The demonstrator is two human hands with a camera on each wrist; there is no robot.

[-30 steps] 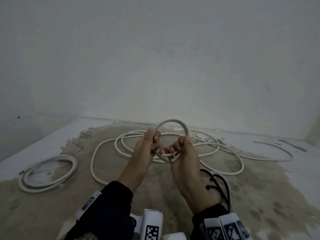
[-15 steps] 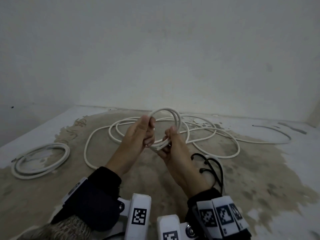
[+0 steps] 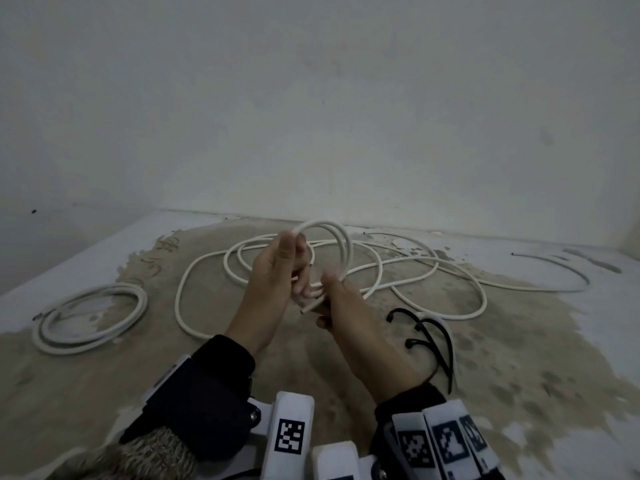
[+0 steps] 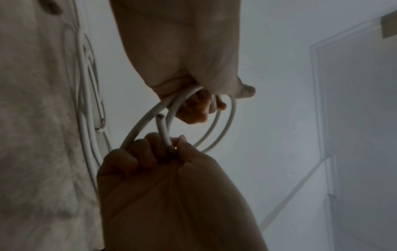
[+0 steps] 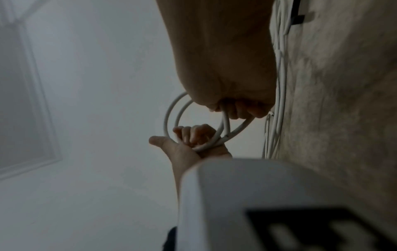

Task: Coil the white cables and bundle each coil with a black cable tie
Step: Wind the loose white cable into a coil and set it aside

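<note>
holding a small raised coil of round white cable (image 3: 341, 249) at the centre of the head view, both hands are curled round it above the floor. left hand (image 3: 273, 271) grips the coil's left side, fingers wrapped over the strands, thumb upward; in the left wrist view the same hand (image 4: 184, 51) fills the upper centre of the frame with strands passing under its fingers. right hand (image 3: 349, 306) grips the coil's lower right side; in the left wrist view its fingers (image 4: 137, 152) clamp the strands and a cut cable end (image 4: 160, 117) stands up just above them. the coil shows two turns in the right wrist view (image 5: 171, 117), centre of frame. the rest of this cable lies as loose white loops (image 3: 433, 271) on the stained, sandy-brown floor (image 3: 138, 375), centre to right of the head view. a finished white cable coil (image 3: 90, 317) lies flat at centre left, well apart from the hands. several thin black cable ties (image 3: 436, 337) lie on the floor just right of the right forearm. white wrist-mounted blocks with black square markers (image 3: 291, 438) occupy the lower edge.
</note>
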